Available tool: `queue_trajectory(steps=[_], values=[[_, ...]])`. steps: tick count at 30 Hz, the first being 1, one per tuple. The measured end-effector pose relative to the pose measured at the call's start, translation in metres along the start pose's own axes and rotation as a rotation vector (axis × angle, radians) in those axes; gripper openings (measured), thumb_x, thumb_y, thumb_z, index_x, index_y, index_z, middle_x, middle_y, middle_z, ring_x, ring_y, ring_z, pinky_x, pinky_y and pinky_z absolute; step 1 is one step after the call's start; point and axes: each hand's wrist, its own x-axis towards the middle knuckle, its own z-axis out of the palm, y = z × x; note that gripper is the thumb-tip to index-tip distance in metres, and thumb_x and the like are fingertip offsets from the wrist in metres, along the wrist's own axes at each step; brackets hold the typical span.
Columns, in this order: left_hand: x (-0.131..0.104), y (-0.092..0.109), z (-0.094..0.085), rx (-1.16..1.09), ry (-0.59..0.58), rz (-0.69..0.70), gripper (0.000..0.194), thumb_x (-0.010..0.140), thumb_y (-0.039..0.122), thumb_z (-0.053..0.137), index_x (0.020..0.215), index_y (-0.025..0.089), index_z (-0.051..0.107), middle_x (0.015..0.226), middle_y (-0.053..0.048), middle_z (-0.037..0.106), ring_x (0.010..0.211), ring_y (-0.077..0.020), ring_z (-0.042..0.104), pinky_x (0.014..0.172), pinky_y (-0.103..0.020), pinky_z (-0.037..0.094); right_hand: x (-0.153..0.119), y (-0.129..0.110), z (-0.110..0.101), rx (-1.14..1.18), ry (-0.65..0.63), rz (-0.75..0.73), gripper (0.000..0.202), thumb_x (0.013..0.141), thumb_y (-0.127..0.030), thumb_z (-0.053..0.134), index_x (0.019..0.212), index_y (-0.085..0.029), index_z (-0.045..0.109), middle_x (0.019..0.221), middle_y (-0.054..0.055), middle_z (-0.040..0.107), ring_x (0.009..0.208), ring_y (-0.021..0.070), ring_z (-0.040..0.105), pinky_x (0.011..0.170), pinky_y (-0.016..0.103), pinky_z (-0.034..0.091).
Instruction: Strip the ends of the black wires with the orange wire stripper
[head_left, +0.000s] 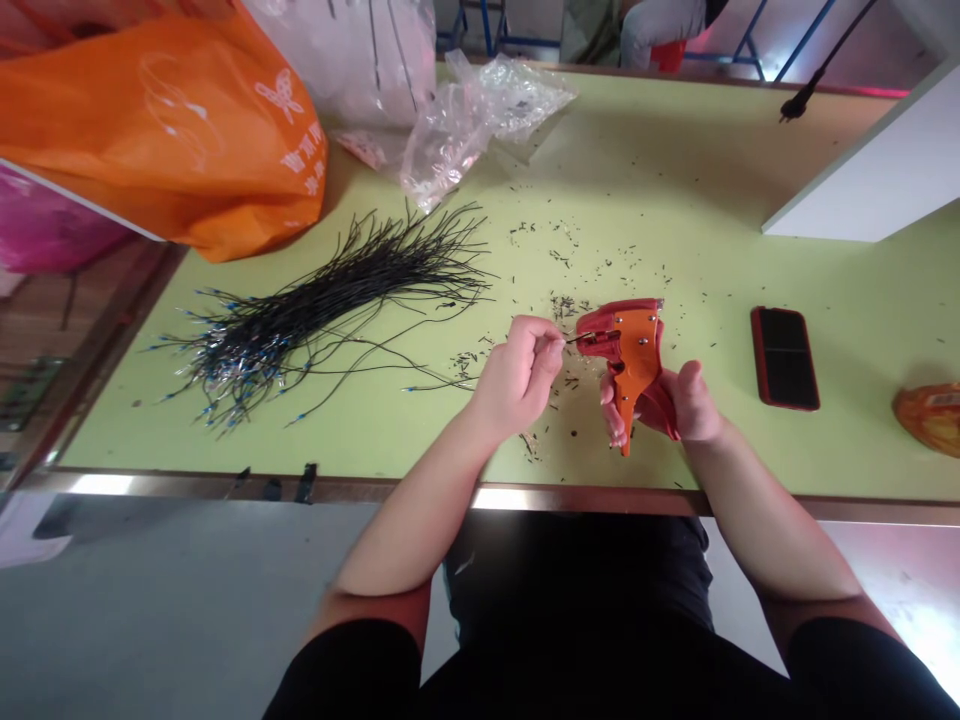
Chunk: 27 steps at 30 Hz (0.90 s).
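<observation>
At the far left, a smooth pink bag [56,222] bulges beside a larger orange bag [176,130], its soft, creased surface printed with pale lettering and a butterfly. Below it, on the matte yellow-green table [420,450], lies a bundle [337,290] of thin black wires, loose and bristly, fraying at the upper right and tipped with blue and shiny bits at the lower left. Behind it sits a crinkled, glossy clear bag [454,135].

The left hand [520,372] reaches in from a bent elbow, knuckles up, fingers curled, thumb and forefinger pinching a thin wire [574,340]. The wire's end meets the mouth of the stripper [636,345], a flat pistol-shaped tool in orange and dark red with round rivets, held over the table between the hands. Short dark clippings [564,305] are scattered around it.

The right hand [694,405] grips the stripper's handles from the right, palm partly up, fingertips wrapped round the orange one, thumb pointing up and away. Farther right are a flat, round-cornered phone [784,358] with a red edge, a smooth white panel [874,155] and a rounded, translucent amber object [930,418].
</observation>
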Motion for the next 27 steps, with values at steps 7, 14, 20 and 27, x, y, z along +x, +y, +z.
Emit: queue_trajectory(steps=[7,14,20,27], values=[[0.003,0.003,0.004,-0.097,0.025,0.045,0.009,0.118,0.031,0.043,0.112,0.025,0.047,0.067,0.011,0.053,0.053,-0.0059,0.054,0.052,-0.017,0.042,-0.001,0.004,0.001,0.004,-0.004,-0.003,0.097,0.091,-0.1,0.04,0.121,-0.014,0.071,0.086,0.007,0.075,0.07,0.0197,0.076,0.062,0.032,0.065],[0.002,0.003,0.004,-0.082,0.036,0.033,0.012,0.118,0.034,0.042,0.112,0.025,0.047,0.065,0.011,0.052,0.053,-0.0069,0.055,0.052,-0.019,0.043,0.002,0.009,0.009,0.017,0.08,-0.008,0.079,0.094,-0.094,0.049,0.101,-0.018,0.068,0.07,-0.001,0.067,0.053,0.0151,0.066,0.052,0.028,0.06],[0.002,0.005,-0.002,0.106,0.005,0.004,0.012,0.118,0.034,0.041,0.112,0.025,0.048,0.064,0.01,0.058,0.051,-0.0084,0.057,0.054,-0.02,0.044,0.006,0.011,0.021,0.031,0.158,-0.026,0.07,0.095,-0.09,0.056,0.088,-0.021,0.063,0.057,-0.006,0.055,0.039,0.0108,0.049,0.04,0.024,0.051],[0.005,0.004,-0.01,0.591,-0.011,0.135,0.03,0.117,0.032,0.036,0.1,0.022,0.059,0.065,0.004,0.064,0.053,-0.0115,0.056,0.054,-0.026,0.038,0.007,0.014,0.027,-0.054,0.234,-0.077,0.075,0.091,-0.095,0.055,0.088,-0.021,0.066,0.056,-0.006,0.052,0.039,0.0102,0.045,0.036,0.023,0.043]])
